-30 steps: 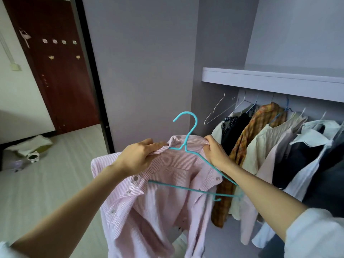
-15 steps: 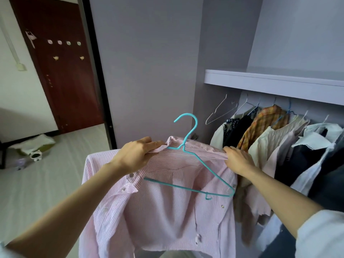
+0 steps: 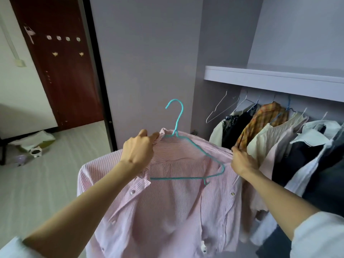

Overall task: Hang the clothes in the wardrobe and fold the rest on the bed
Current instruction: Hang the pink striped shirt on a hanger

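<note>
Shirt point(image 3: 167, 202) on hanger point(image 3: 188, 157) centre, between left hand point(image 3: 138, 148) and right hand point(image 3: 242, 161) — hanging clothes point(image 3: 279, 142) right, under shelf point(image 3: 270, 79); door point(image 3: 61, 62) far left.

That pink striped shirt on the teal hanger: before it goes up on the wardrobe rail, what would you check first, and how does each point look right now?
1. Left hand grips the collar: ok.
2. Right hand holds the shoulder of the pink striped shirt: ok.
3. Teal hanger seated inside both shoulders: cannot tell; its right arm and bottom bar lie exposed.
4. Hook free and upright: ok.
5. Space on the rail near the empty wire hanger: ok.
6. Buttons fastened: not ok; the front hangs open.
</note>
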### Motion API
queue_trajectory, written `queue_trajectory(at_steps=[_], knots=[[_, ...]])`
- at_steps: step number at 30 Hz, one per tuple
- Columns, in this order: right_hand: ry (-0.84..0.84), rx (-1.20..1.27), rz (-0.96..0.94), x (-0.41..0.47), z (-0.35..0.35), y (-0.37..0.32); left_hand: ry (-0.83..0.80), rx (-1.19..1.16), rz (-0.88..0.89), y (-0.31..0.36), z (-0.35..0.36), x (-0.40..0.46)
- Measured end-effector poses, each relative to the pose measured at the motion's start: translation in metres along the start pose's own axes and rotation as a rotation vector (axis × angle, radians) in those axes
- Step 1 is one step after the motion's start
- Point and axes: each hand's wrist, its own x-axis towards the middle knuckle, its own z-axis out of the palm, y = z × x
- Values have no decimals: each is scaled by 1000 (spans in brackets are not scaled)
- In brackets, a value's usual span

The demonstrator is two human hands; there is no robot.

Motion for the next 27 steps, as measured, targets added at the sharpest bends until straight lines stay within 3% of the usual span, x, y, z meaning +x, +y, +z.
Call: queue_trajectory(at_steps=[4, 10, 15, 17, 22, 27], knots=[[54, 90, 5, 1, -17, -9, 29, 16, -82, 1, 0, 0], [109, -63, -45, 3, -38, -4, 75, 132, 69, 9, -1, -1], [130, -62, -61, -17, -26, -18, 130, -20, -64, 20, -1, 11], [198, -64, -130, -30, -19, -27, 131, -96, -117, 23, 4, 14], [482, 122, -655, -52, -7, -36, 168, -214, -88, 26, 16, 9], [493, 165, -538, -32, -32, -43, 225, -295, 48, 26, 18, 0]])
